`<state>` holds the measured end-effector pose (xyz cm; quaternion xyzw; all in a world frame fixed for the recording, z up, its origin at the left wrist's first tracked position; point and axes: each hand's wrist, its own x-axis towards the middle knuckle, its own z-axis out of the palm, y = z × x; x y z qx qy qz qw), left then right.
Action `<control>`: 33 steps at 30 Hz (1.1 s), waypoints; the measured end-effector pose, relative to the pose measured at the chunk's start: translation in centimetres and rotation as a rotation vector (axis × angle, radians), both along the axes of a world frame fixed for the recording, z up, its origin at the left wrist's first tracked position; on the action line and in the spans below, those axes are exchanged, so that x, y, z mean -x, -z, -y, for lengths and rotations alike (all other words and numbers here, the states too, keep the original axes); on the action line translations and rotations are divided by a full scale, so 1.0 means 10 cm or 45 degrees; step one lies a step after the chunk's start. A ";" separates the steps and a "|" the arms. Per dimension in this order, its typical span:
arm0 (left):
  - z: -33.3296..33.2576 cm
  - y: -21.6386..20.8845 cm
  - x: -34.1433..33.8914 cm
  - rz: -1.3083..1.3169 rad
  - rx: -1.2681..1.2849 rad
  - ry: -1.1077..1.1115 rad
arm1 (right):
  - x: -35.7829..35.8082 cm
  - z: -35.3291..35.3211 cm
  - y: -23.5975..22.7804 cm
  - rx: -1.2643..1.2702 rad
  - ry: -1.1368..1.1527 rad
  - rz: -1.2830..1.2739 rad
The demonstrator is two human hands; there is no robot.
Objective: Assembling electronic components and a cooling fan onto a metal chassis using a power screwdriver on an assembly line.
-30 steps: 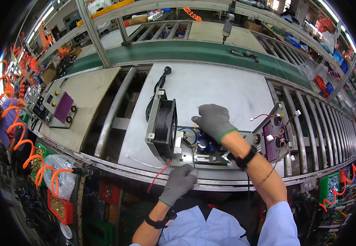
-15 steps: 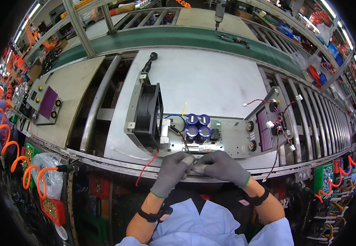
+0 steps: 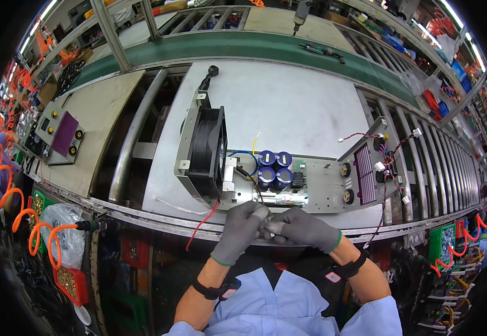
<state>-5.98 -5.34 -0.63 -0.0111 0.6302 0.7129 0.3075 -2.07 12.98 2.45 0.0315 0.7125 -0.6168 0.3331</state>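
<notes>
My left hand [image 3: 242,228] and my right hand [image 3: 306,228], both in grey gloves, meet at the near edge of the work board. The left fingers pinch a thin dark wire [image 3: 261,196] that runs down from the open metal chassis [image 3: 322,185]. My right fingertips press together beside the left ones, and a small pale bit shows below them, too small to name. On the chassis stand a black fan [image 3: 205,151] at the left, several blue-purple capacitors [image 3: 266,159] in the middle, and a front panel with a purple grille [image 3: 362,175] at the right.
A red wire [image 3: 203,225] hangs over the board's near edge, left of my hands. Thin cables with white plugs [image 3: 379,166] stick out from the front panel. Rollers [image 3: 428,162] lie to the right; a similar unit [image 3: 58,134] stands left. A power screwdriver [image 3: 300,15] hangs at the back.
The view has shifted slightly. Both hands stay together at the wire, with the right fingers bent a little further in and a small pale bit now showing beneath them.
</notes>
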 end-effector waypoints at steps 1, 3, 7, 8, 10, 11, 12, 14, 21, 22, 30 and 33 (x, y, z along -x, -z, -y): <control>-0.01 0.00 0.00 0.019 0.008 -0.002 | -0.01 0.01 -0.02 -0.006 0.031 0.140; -0.01 0.00 0.01 -0.037 0.064 0.000 | -0.02 0.04 -0.09 -0.211 0.002 -0.150; -0.05 0.00 -0.03 -0.136 0.196 -0.022 | -0.12 0.18 -0.21 -1.021 -0.028 -0.704; -0.05 0.00 -0.05 -0.169 0.198 -0.016 | -0.14 0.23 -0.21 -1.091 -0.010 -0.795; -0.07 0.00 -0.08 -0.400 0.343 -0.064 | -0.16 0.30 -0.19 -1.273 -0.024 -0.877; -0.08 0.00 -0.09 -0.579 0.521 -0.075 | -0.17 0.31 -0.18 -1.467 -0.048 -0.914; -0.08 0.00 -0.06 -0.630 0.483 -0.105 | -0.17 0.30 -0.17 -1.459 -0.037 -0.949; -0.06 0.03 0.03 -1.568 0.716 -0.306 | -0.16 0.25 -0.16 -1.609 -0.021 -1.128; 0.02 0.16 0.15 -1.730 0.831 -0.091 | 0.09 -0.06 -0.05 -0.923 0.168 -1.336; 0.02 0.18 0.14 -1.743 0.836 -0.103 | 0.12 -0.08 -0.01 -0.814 0.178 -1.299; 0.02 0.28 0.16 -1.702 0.727 -0.116 | 0.18 -0.17 0.16 -0.598 0.183 -1.256; 0.01 0.26 0.16 -1.699 0.724 -0.101 | 0.20 -0.20 0.14 -0.639 0.111 -1.352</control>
